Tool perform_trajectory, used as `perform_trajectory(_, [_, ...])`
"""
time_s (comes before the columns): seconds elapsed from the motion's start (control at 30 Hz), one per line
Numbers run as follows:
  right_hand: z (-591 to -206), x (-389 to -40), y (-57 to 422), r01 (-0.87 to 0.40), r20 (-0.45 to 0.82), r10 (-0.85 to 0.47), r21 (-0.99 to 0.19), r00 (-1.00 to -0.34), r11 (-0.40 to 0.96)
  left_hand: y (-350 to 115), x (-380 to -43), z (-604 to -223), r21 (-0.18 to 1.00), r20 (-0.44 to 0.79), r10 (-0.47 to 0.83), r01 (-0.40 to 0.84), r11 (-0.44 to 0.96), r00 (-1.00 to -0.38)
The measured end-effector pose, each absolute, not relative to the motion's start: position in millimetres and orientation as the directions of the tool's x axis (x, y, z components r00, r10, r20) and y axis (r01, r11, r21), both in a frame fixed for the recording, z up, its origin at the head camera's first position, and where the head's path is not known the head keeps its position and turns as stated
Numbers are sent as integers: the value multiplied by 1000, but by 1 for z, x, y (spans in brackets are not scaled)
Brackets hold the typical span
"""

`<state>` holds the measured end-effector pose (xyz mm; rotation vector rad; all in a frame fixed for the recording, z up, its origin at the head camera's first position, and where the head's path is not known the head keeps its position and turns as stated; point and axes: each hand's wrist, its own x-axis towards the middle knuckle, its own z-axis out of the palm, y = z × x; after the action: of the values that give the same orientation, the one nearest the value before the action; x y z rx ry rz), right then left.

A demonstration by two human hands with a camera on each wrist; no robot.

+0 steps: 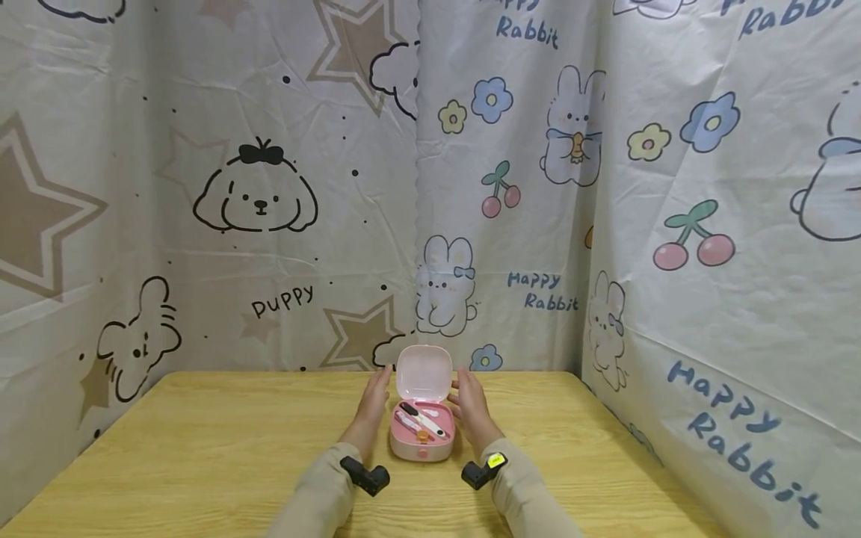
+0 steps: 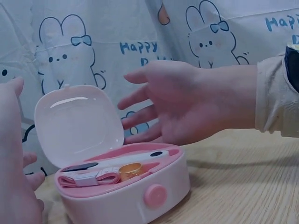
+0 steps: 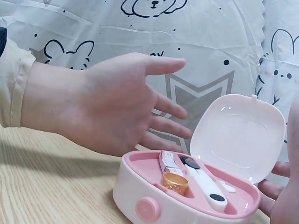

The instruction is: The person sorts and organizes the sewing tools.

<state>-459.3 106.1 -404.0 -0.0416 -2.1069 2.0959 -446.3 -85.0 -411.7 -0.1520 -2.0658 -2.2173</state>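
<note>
Between my two hands a small pink box [image 1: 422, 453] stands on the table with its hinged lid [image 1: 424, 372] raised. In its pink tray lie a slim white tool with black parts [image 3: 205, 184], a gold ring-shaped thimble [image 3: 174, 183], a folded pink-and-white strip [image 2: 91, 178] and a small white flat piece [image 3: 227, 187]. My left hand [image 1: 374, 403] is held beside the box's left side, fingers extended and palm facing it. On the opposite side, my right hand [image 1: 473, 402] mirrors it, fingers loosely spread near the lid. Neither hand holds anything.
The light wooden table [image 1: 235, 448] extends around the box on all sides. Behind it and to both sides hangs a printed cloth [image 1: 269, 97] with puppies, rabbits and stars. Each wrist carries a small black camera over a beige sleeve [image 1: 323, 486].
</note>
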Motion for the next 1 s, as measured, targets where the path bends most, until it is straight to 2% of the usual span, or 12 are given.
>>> perform_trajectory(0.3, [-399, -460, 96, -96, 87, 86, -990, -992, -101, -77, -449, -404, 976, 168, 98, 152, -157, -981])
perform_trajectory(0.8, [-396, -461, 101, -83, 78, 39, -987, -996, -135, -79, -450, -405, 969, 96, 132, 62, -240, -987])
perform_trajectory(1.0, [-398, -461, 97, -74, 67, 44, -980, -997, -186, -83, -449, -405, 961, 123, 128, 86, -261, -984])
